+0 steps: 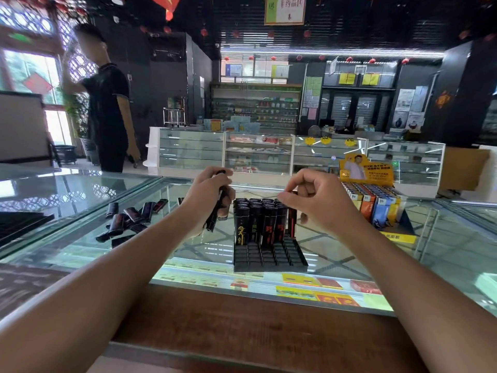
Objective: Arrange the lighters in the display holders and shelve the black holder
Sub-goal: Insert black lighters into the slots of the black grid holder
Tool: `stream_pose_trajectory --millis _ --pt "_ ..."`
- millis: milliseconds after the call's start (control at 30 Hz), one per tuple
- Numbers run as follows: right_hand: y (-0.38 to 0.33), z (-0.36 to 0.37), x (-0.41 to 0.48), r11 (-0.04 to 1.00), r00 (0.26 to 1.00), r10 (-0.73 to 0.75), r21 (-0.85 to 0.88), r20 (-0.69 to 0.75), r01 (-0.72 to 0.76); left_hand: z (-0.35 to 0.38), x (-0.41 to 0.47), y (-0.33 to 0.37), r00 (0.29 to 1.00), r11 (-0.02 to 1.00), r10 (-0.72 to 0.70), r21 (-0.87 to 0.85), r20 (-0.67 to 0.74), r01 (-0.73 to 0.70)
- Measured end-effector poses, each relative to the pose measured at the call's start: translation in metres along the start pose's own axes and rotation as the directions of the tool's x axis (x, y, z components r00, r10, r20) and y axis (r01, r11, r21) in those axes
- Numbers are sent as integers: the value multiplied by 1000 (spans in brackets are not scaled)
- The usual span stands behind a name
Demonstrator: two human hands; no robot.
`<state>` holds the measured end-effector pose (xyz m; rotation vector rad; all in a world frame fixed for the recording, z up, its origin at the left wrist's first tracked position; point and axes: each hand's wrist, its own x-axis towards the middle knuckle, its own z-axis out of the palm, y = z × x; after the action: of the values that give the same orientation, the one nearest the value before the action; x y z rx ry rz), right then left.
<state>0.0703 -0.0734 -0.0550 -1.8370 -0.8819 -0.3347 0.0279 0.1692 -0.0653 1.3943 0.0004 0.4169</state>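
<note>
A clear glass counter top point(80, 246) fills the lower half of the frame, with a brown wooden ledge point(255, 327) along its near side and packets visible through the glass. Behind it, a shop room holds a row of glass display cabinets point(258, 153) across the middle and stocked shelves point(255, 106) above them. A person in dark clothing point(107, 109) stands at the upper left. In the centre of the counter sits the black gridded plastic holder point(269, 255); its near slots are bare and its far rows are packed with upright black printed lighters point(255, 219). A heap of loose black lighters point(131, 215) lies on the glass to the left of centre. A yellow cardboard display box of coloured lighters point(373, 203) stands at the right. The left hand point(212, 195) is curled tight round a bundle of black lighters point(216, 215), held just left of the holder. The right hand point(314, 200) has its fingers bent, thumb and forefinger pinching the top of a dark red lighter point(292, 223) that stands at the right end of the holder's filled rows.
</note>
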Motion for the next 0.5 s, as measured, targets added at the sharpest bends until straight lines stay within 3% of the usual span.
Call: stream_pose_trajectory --millis 500 --pt "-12 4 -8 970 989 109 -229 104 -83 0 -2 2 999 998 -37 -41 -17 37"
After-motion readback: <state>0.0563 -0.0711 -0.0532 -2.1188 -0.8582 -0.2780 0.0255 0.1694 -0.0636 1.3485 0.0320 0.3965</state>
